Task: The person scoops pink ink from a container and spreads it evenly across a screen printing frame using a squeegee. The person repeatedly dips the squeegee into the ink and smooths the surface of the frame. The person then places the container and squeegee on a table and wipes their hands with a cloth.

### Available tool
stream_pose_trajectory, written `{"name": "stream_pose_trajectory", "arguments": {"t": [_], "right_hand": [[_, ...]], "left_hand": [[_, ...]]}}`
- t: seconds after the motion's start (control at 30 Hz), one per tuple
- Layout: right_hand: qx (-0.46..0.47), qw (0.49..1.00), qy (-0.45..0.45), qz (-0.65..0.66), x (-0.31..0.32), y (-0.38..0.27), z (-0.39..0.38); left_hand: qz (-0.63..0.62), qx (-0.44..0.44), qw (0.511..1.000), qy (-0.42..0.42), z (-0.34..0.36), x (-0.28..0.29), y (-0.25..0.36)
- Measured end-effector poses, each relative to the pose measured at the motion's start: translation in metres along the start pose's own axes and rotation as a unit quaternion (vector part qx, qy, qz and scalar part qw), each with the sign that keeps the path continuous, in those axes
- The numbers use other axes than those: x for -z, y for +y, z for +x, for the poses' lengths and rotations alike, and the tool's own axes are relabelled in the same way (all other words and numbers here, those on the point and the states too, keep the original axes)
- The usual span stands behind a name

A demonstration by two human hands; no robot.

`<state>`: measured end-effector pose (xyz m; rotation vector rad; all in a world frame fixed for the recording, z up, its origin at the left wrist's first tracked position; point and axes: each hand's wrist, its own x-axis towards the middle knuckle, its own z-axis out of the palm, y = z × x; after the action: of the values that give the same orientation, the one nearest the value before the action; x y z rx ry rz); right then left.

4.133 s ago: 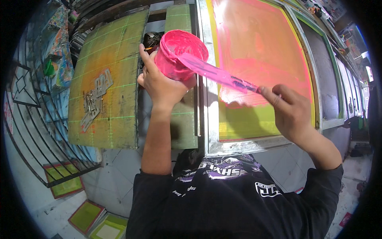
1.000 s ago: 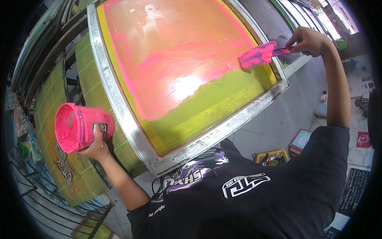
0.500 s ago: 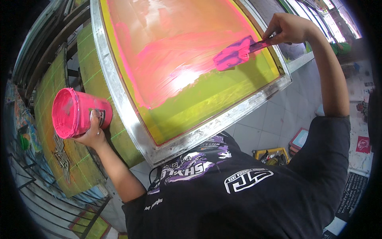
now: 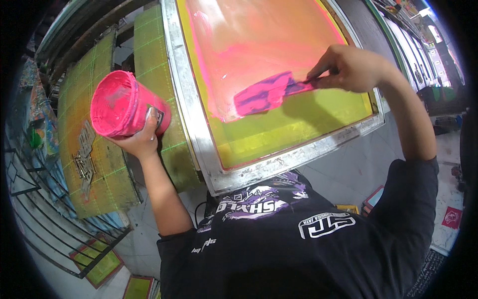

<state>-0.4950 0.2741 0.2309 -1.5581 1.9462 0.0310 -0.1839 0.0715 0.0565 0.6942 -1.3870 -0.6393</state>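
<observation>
My left hand (image 4: 142, 142) holds a pink bucket (image 4: 158, 110) from beneath and the side. The bucket is tipped, its mouth facing left, and pink ink coats its inside. Over the printing screen, my right hand (image 4: 353, 70) grips the handle of a spatula (image 4: 266, 92). Its broad purple blade is smeared with pink ink and lies over the lower edge of the ink layer; whether it touches the mesh I cannot tell. Pink ink spreads across the upper part of the yellow-green mesh (image 4: 298, 127). A silvery metal frame (image 4: 197, 129) surrounds the mesh.
Yellowish boards with green grid lines (image 4: 79, 119) stand to the left. Metal hinge-like pieces (image 4: 85, 154) lie on one. Black metal bars (image 4: 64, 234) curve at lower left, near more small screens (image 4: 99, 261). Tiled floor (image 4: 348, 164) shows beneath the frame.
The spatula has moved left and nearer to me along the ink's lower edge, with my right hand following. The whole view has shifted; my left hand still holds the tipped bucket.
</observation>
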Motion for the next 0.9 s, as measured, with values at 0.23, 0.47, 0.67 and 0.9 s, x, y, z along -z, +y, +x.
{"name": "stream_pose_trajectory", "arguments": {"t": [0.23,0.47,0.67,0.9], "right_hand": [[-0.034,0.975,0.061,0.210,0.000,0.009,0.012],[-0.141,0.884,0.346,0.279,0.053,0.105,0.097],[-0.241,0.847,0.471,0.054,0.106,0.187,0.193],[-0.327,0.826,0.458,0.031,0.127,0.180,0.226]], "left_hand": [[0.065,0.109,0.991,0.040,-0.007,-0.008,0.003],[0.025,0.156,0.986,0.055,-0.017,0.003,-0.003],[0.064,0.182,0.981,0.025,-0.023,0.010,-0.011],[-0.017,0.212,0.977,0.003,-0.031,0.021,-0.011]]}}
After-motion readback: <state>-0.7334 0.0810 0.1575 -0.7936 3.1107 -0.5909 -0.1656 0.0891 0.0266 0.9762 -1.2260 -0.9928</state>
